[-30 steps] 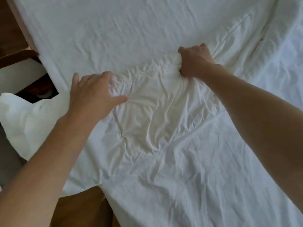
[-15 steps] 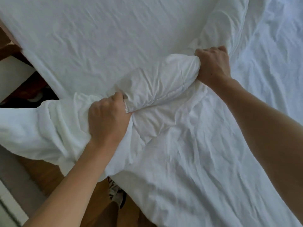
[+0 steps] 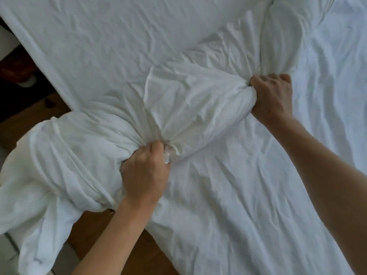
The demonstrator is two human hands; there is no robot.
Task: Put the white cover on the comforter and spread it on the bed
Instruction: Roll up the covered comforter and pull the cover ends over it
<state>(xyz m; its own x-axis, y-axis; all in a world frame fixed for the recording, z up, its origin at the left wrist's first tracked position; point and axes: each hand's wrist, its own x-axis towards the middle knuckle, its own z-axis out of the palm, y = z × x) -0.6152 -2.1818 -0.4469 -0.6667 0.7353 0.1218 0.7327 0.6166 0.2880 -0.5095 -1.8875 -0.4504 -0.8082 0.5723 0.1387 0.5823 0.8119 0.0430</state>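
The left hand [image 3: 145, 171] is held knuckles up, its forearm reaching in from the lower edge, and its fingers are curled tightly into a bunch of the white, wrinkled cotton cover [image 3: 198, 104]; cloth is gathered into radiating pleats just beyond the knuckles. The right hand [image 3: 272, 98] is extended farther across the bed on a straight arm, and its fingers are clenched round another gathered wad of the same cover, with the thumb side turned toward the left hand. Between the two fists a padded, sausage-shaped bulge is stretched, where the soft white comforter [image 3: 49, 165] is felt to lie inside the cover, though only cloth can be seen there. To the left of the left-hand fingers the comforter is seen as a thick, puffy, crumpled mass hanging off the bed edge. Beyond the fingertips of both hands the flat white bed sheet [image 3: 103, 36] is spread, creased finely. Below the left wrist a brown wooden floor [image 3: 95, 231] is exposed. No writing or label can be read anywhere.
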